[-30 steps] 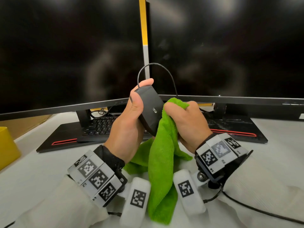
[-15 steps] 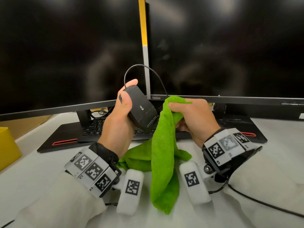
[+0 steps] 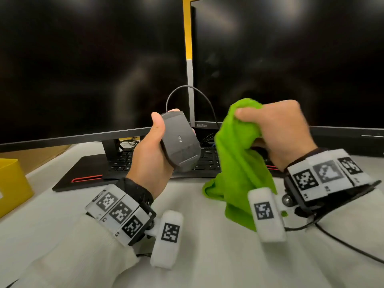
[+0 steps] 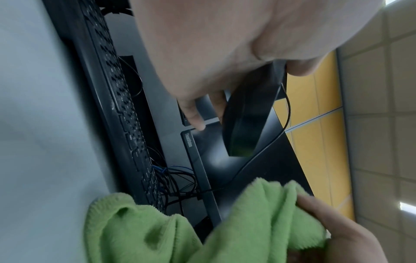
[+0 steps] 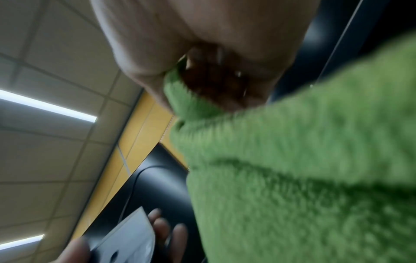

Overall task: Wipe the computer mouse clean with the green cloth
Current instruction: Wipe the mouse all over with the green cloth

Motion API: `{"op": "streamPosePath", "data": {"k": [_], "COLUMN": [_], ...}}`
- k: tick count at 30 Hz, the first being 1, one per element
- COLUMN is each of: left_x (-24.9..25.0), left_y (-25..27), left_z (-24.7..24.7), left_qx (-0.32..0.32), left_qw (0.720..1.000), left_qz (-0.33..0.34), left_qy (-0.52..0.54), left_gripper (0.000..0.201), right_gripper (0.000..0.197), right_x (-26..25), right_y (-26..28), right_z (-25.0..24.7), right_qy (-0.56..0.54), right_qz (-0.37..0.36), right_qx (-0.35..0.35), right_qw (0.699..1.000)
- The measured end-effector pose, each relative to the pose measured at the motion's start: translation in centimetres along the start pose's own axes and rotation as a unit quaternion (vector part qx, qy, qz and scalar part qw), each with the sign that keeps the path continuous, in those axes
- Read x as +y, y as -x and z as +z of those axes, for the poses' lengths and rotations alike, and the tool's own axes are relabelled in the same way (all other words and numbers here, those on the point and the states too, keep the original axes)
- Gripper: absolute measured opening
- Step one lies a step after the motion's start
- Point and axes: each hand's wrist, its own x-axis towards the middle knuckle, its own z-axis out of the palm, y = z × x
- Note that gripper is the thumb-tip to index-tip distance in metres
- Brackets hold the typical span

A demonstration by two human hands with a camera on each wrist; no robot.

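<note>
A pale desk [image 3: 207, 256] sits in front of 2 dark monitors [image 3: 83, 69], with a black keyboard [image 3: 124, 161] on a black mat beneath them and a yellow box [image 3: 10, 183] at the left edge. Above it, the left hand [image 3: 149, 154] grips the computer mouse [image 3: 179, 140] with its flat underside turned toward the camera, thumb along 1 edge and fingertips on the other; its cable [image 3: 187, 90] loops up behind. The right hand [image 3: 284, 132] is bunched around the green cloth [image 3: 239, 159], which hangs down toward the desk, just beside the mouse but apart from it.

By my reading, wiping is mid-course: the cloth is off the mouse, and whether every face is clean cannot be told.

The mouse is hard, smooth matte grey plastic, rounded at its ends. The cloth is soft, fuzzy microfibre, limp and creased into folds.
</note>
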Motion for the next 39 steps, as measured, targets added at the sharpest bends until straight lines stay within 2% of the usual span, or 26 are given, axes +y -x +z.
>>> {"op": "streamPosePath", "data": {"k": [2,4,6,9,12,15,18,20,23,25,27,29,31,34,37,39], "left_x": [0.1,0.2,0.4,0.5,0.6,0.6,0.6,0.6,0.5,0.3,0.1,-0.1,-0.3,-0.6,-0.7,-0.7], "left_y": [0.0,0.1,0.2,0.3,0.2,0.3,0.3,0.4,0.3,0.2,0.2,0.2,0.4,0.6,0.7,0.8], "left_z": [-0.2,-0.3,-0.2,-0.4,-0.8,-0.8,-0.6,-0.4,-0.2,-0.2,0.0,0.2,0.5,0.6,0.3,0.3], "left_qx": [0.001,-0.001,-0.010,-0.024,-0.043,-0.047,-0.048,-0.040,-0.022,-0.017,-0.014,-0.009,-0.012,-0.027,-0.058,-0.071], "left_qw": [1.000,0.998,0.993,0.985,0.980,0.979,0.980,0.982,0.987,0.989,0.990,0.993,0.996,0.997,0.993,0.990], "left_qz": [-0.011,-0.037,-0.077,-0.120,-0.134,-0.137,-0.134,-0.131,-0.125,-0.128,-0.131,-0.116,-0.091,-0.032,0.025,0.046], "left_qy": [0.014,0.041,0.087,0.122,0.139,0.146,0.136,0.127,0.099,0.068,0.042,0.011,-0.017,-0.064,-0.099,-0.114], "left_gripper": [0.067,0.068,0.064,0.059,0.058,0.058,0.058,0.059,0.064,0.070,0.074,0.067,0.055,0.042,0.057,0.062], "right_gripper": [0.039,0.028,0.010,0.034,0.025,0.017,0.025,0.033,0.040,0.036,0.021,0.009,0.024,0.023,0.012,0.017], "right_x": [-0.2,-0.3,-0.3,0.2,0.4,0.2,0.1,0.1,0.4,0.5,0.5,0.5,0.4,0.3,0.4,0.3], "right_y": [1.2,1.7,1.7,1.4,1.2,1.4,1.7,1.7,1.4,1.1,0.9,1.0,1.1,1.2,1.5,1.7], "right_z": [1.3,1.5,1.5,1.0,0.8,1.3,1.3,1.3,1.2,1.1,0.9,0.8,0.8,0.6,0.9,1.1], "right_qy": [-0.010,0.018,0.046,0.113,0.143,0.128,0.107,0.095,0.102,0.115,0.125,0.159,0.225,0.226,0.161,0.101], "right_qz": [0.050,0.058,0.043,-0.013,-0.005,0.013,0.002,0.024,0.094,0.118,0.141,0.133,0.072,0.034,0.043,0.051], "right_qx": [-0.095,-0.146,-0.134,-0.073,-0.070,-0.078,-0.083,-0.085,-0.090,-0.087,-0.085,-0.064,-0.050,-0.034,-0.078,-0.094], "right_qw": [0.994,0.987,0.989,0.991,0.987,0.989,0.991,0.992,0.986,0.982,0.978,0.976,0.970,0.973,0.983,0.989]}}
